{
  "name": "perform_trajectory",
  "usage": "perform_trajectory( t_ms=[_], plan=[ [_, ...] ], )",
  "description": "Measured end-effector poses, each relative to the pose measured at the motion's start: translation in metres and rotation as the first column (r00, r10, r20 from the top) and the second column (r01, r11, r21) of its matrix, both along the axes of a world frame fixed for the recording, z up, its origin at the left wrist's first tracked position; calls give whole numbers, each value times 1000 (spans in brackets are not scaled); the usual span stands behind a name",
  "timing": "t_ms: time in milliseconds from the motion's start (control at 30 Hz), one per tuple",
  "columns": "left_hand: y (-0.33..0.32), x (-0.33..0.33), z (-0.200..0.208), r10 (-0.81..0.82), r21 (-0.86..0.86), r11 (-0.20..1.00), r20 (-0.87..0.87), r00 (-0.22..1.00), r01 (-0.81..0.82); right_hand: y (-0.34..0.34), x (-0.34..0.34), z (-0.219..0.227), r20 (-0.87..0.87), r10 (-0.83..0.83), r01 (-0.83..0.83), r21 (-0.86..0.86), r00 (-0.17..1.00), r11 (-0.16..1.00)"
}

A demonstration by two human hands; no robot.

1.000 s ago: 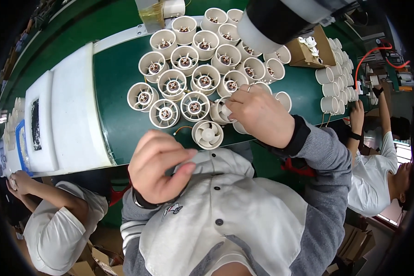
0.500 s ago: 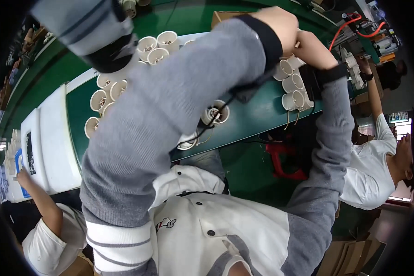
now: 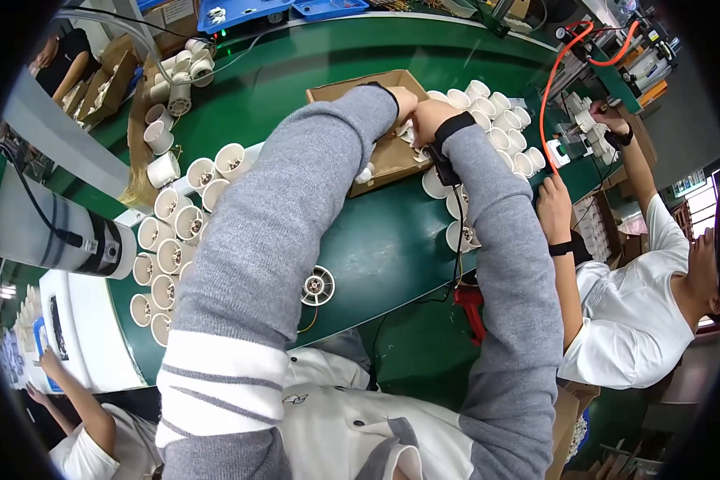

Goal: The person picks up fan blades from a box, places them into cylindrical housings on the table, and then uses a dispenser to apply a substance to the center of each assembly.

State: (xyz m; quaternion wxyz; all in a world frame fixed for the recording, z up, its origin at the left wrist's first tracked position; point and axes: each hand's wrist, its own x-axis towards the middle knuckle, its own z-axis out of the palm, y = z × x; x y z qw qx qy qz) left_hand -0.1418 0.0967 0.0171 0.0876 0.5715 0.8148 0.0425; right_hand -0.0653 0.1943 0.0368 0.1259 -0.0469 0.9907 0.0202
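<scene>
My left hand (image 3: pixel 406 103) and my right hand (image 3: pixel 430 121) meet over an open cardboard box (image 3: pixel 386 164) at the far side of the green table. The fingers of both are drawn together, and whatever they pinch is too small and hidden to name. Below them, small white pieces (image 3: pixel 409 134) show in the box. A black device with a cable (image 3: pixel 445 166) hangs at my right wrist. Between my forearms, near the table's front edge, a round white housing (image 3: pixel 318 286) with a spoked centre lies apart from both hands.
White cups with small parts inside (image 3: pixel 170 256) crowd the table's left. More white cups (image 3: pixel 500 120) stand right of the box. A grey cylinder (image 3: pixel 96 244) juts in at left. A co-worker's hand (image 3: pixel 554 206) rests at the right; a red hose (image 3: pixel 546 104) curves behind.
Both hands have moved left and now meet over the cardboard box. The view has shifted, showing more of the far table, the cups and the round housing.
</scene>
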Motion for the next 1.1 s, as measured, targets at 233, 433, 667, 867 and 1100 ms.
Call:
perform_trajectory(
  t_ms=[233, 433, 667, 867, 1100],
  plan=[
    [11, -9, -21, 31, 127, 992, -28, 999, -28, 16, -14, -20, -25, -51, 52, 57, 998, 997],
    [6, -27, -27, -30, 291, 956, -8, 1000, 31, 8, -19, -21, -152, -30, 32, 11, 988, 999],
    [17, -17, -31, 35, 216, 975, 64, 997, -48, 16, -13, -15, -93, -9, 13, 45, 996, 999],
    [15, 8, -38, 196, 256, 949, -22, 980, -184, -8, 25, 43, -255, 18, 26, 169, 967, 985],
    [26, 25, -43, 431, 246, 886, -125, 894, -393, -37, 158, 85, -731, -272, -168, -467, 626, 868]
  ],
)
